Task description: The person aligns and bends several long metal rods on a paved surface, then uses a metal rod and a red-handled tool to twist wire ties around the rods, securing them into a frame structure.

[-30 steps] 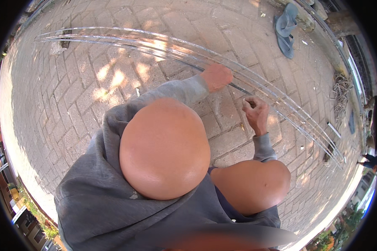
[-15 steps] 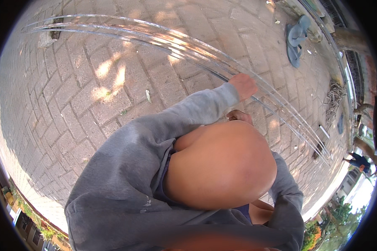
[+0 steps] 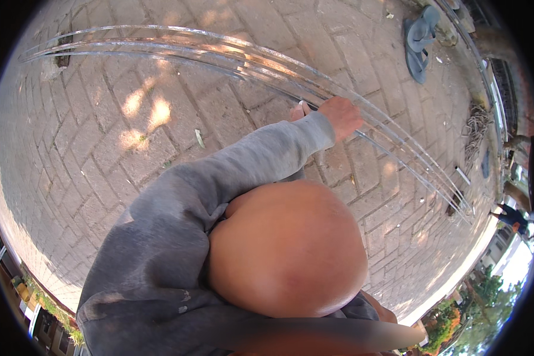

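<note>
Sun-flecked paving [image 3: 178, 101] fills my head view. Beyond the knee [image 3: 288, 249], the left hand [image 3: 340, 117] grips the nearest rod [image 3: 366, 137]; the right hand [image 3: 299, 111] (mostly behind the sleeve [image 3: 249, 154]) I can't read. I'd judge this a positioning step, calling for steadiness next. The metal rods [image 3: 261, 61], beyond the knee, look thin, grey, rust-browned.

Dappled daylight brightens the brick paving [image 3: 219, 101] at upper left and glints off the long metal rods [image 3: 246, 57]; fisheye distortion bows the blackened margins, and a defocused dark band [image 3: 302, 332] blurs the lower edge.
</note>
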The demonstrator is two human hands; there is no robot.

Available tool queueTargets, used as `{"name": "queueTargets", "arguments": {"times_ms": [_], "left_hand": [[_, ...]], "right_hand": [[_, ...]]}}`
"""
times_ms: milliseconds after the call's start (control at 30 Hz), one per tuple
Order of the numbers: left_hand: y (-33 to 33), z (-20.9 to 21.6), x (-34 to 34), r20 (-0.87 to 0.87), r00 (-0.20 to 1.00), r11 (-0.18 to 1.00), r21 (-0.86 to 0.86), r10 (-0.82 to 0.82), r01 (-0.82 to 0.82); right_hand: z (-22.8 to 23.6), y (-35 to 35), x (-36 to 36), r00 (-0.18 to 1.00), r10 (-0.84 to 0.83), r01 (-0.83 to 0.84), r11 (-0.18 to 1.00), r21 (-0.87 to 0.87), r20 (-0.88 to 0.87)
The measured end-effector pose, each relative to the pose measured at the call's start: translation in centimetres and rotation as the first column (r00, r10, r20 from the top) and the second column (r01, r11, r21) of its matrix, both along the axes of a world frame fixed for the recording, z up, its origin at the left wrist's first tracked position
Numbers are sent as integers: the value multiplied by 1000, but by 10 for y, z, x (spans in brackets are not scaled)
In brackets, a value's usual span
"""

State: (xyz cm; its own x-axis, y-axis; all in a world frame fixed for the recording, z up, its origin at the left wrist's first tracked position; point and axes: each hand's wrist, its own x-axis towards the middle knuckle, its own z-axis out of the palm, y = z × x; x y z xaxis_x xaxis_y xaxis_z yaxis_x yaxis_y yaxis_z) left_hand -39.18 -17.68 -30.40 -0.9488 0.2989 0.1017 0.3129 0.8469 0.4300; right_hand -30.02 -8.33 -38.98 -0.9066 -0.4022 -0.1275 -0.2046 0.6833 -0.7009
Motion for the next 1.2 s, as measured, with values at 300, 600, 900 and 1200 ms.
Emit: {"name": "queueTargets", "arguments": {"times_ms": [300,600,900,1200], "left_hand": [[3,-9,-8,56,998,999,48,12,-14],[14,-20,-13,68,997,999,40,26,-29],[14,-20,-10,61,998,996,81,22,-27],[17,-32,-11,-4,1000,999,41,-30,30]], "right_hand": [[5,-13,2,975,-6,32,993,-116,221],[33,-140,39,996,77,-39,852,-523,50],[39,-217,21,992,-113,55,781,-622,-54],[40,-229,18,967,-128,22,903,-430,-220]]}}
